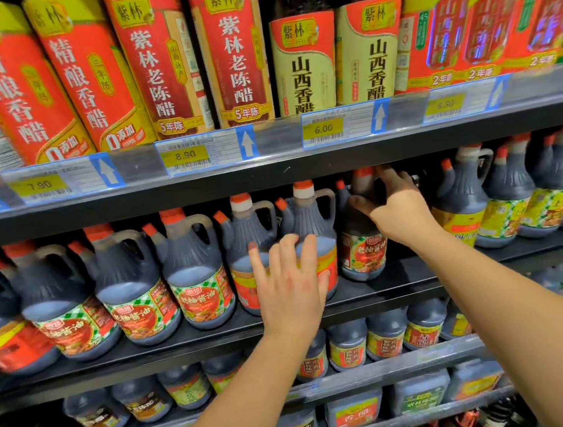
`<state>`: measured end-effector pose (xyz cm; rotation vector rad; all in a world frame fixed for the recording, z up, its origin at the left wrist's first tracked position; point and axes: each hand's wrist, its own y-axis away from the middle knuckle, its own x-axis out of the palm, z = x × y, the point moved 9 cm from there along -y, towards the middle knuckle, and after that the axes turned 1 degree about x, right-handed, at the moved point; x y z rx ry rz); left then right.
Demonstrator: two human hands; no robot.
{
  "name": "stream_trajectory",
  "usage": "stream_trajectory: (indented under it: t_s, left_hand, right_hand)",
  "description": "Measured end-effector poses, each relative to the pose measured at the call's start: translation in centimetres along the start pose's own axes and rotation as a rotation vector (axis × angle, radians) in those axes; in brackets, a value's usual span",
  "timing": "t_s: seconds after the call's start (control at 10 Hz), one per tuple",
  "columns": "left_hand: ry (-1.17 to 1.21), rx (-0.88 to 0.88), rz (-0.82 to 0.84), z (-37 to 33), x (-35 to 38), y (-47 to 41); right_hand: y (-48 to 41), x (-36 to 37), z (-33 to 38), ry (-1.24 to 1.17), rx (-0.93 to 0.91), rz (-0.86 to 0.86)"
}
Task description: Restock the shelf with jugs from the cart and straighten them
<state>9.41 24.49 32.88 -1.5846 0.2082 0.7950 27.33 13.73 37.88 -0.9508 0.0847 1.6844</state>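
A shop shelf (400, 288) holds a long row of dark jugs (193, 273) with orange caps. Above them stand tall bottles (237, 52) and yellow price tags (185, 155). The left grip (290, 288) is released and lies flat, fingers straight, on the front of a red-label jug (311, 217) in the row. Just beside it, the right grip (400, 212) is wrapped round the top of the next jug (363, 257), which stands on the shelf.
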Motion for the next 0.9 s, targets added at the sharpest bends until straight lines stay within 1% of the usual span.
stream_trajectory:
  t_s: [0.2, 0.5, 0.8, 0.9]
  left_hand:
    - [0.005, -0.004, 0.004, 0.0, -0.1, -0.1]
    - [-0.006, -0.021, 0.030, 0.0, -0.1, -0.2]
    - [0.028, -0.050, 0.085, -0.1, -0.3, -0.7]
    - [0.097, -0.045, 0.106, -0.2, -1.5, -0.3]
  right_hand:
    - [0.4, -0.4, 0.0, -0.004, -0.032, 0.088]
    - [0.9, -0.4, -0.1, 0.061, -0.067, 0.124]
    - [1.0, -0.4, -0.1, 0.071, -0.098, 0.063]
    - [1.7, -0.5, -0.1, 0.038, -0.087, 0.022]
